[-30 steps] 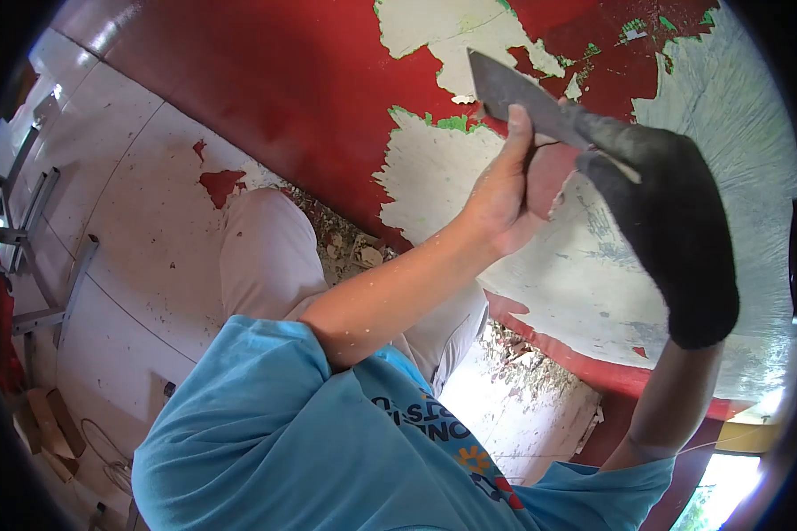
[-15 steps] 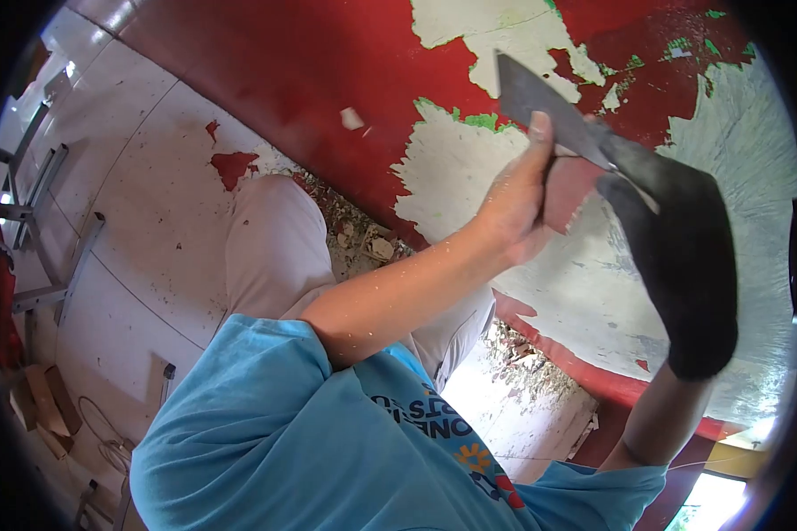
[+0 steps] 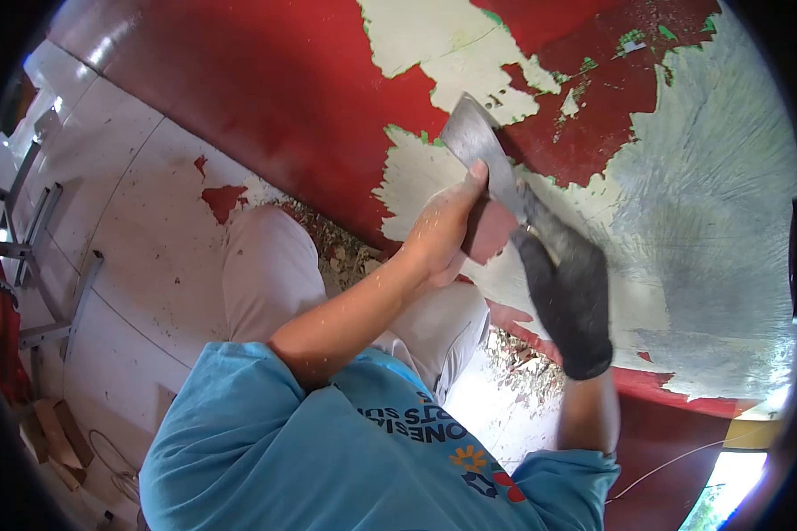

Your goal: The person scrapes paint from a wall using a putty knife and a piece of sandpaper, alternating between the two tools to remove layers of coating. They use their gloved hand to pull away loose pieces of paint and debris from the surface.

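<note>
My bare left hand (image 3: 443, 221) is closed around a flat dull-red piece (image 3: 491, 232), whose exact kind I cannot make out. Its thumb lies against the broad metal blade of a scraper (image 3: 487, 146). In a black glove, my right hand (image 3: 567, 288) grips the scraper near the base of the blade; the handle is mostly hidden by the glove. The blade points up and left in front of a red wall (image 3: 301, 97). Large pale grey patches (image 3: 682, 195) show where the red paint is gone, with bits of green along their edges.
Paint flakes and debris (image 3: 345, 261) lie along the wall's foot. My bent knee (image 3: 270, 257) is close to it. On the tiled floor (image 3: 133, 292), a metal frame (image 3: 40, 257) stands at left, near cardboard (image 3: 60, 434) and a loose cable (image 3: 111, 460).
Both hands have moved left and down in view together with the scraper and the red piece. The blade has tilted more upright. A flake seen against the wall earlier no longer shows.
</note>
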A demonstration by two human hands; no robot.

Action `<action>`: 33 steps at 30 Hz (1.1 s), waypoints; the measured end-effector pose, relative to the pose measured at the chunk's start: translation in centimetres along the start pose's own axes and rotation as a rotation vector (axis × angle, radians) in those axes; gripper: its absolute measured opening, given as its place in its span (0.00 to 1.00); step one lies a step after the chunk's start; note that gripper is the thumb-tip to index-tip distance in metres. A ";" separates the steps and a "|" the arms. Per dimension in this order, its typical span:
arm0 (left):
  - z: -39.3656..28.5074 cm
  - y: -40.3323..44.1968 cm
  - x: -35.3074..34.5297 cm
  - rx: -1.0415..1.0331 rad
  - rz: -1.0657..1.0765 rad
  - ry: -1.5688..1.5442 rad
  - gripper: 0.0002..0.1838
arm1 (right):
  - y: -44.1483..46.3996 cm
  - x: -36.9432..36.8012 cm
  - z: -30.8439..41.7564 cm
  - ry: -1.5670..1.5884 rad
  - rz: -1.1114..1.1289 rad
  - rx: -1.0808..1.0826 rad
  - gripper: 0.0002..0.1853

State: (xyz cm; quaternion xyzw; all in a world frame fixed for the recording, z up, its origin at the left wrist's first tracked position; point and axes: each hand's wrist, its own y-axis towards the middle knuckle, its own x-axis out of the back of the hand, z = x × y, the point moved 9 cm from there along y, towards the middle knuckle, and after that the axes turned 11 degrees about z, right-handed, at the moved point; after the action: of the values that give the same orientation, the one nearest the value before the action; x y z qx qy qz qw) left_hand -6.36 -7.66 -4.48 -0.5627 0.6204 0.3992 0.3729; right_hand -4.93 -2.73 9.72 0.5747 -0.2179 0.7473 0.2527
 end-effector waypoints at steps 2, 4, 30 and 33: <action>-0.6 -0.6 0.1 -0.044 -0.070 0.158 0.22 | -2.0 -1.7 -2.2 0.291 -0.100 -0.072 0.22; -1.8 -1.5 0.2 0.003 -0.108 0.334 0.20 | -3.8 -4.6 -3.6 0.686 -0.109 -0.227 0.25; -11.0 -1.5 -1.7 -0.233 -0.266 1.264 0.22 | 0.7 -12.7 -1.2 1.033 -0.731 -0.135 0.29; -10.7 -1.4 -1.8 -0.253 -0.244 1.237 0.22 | 0.9 -13.1 -1.0 1.134 -0.703 -0.140 0.30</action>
State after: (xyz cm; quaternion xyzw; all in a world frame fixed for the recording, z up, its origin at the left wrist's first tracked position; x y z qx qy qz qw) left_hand -4.92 -16.79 1.35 -0.7951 0.6006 0.0257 -0.0803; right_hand -3.46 -4.48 -3.26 0.1120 0.1006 0.7909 0.5931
